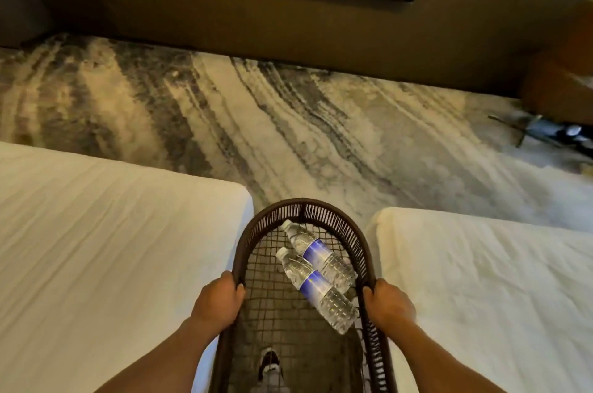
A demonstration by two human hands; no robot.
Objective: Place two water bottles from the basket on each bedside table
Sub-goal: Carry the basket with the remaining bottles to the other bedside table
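Note:
I carry a dark brown woven basket [321,209] in front of me, between two beds. My left hand [218,299] grips its left rim and my right hand [386,304] grips its right rim. Two clear water bottles with blue labels lie side by side on the mesh bottom, caps pointing away from me: one bottle [317,253] further out, the other bottle [316,290] nearer to my right hand. No bedside table is in view.
A white bed [106,232] lies at the left and another white bed [487,290] at the right. Patterned grey and beige carpet [256,123] stretches ahead to a dark wall unit [288,17]. A brown chair [561,81] stands at the far right. My shoe [270,363] shows through the mesh.

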